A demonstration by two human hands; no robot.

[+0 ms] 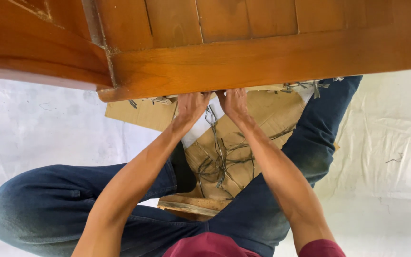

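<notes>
A large varnished wooden piece point(243, 57), like a chair or bench seat with slats, fills the top of the head view. My left hand point(192, 105) and my right hand point(234, 102) reach side by side under its front edge, fingertips hidden beneath the wood. Whether either hand grips anything cannot be seen. Below the hands, thin grey strands point(222, 159) lie tangled on a flattened piece of cardboard point(267, 112).
I sit on a pale sheet-covered floor point(48, 138) with blue-jeaned legs point(44, 204) spread around the cardboard. A small wooden block point(191, 207) lies between my legs. More grey strand ends point(305, 86) stick out under the wood's edge at right.
</notes>
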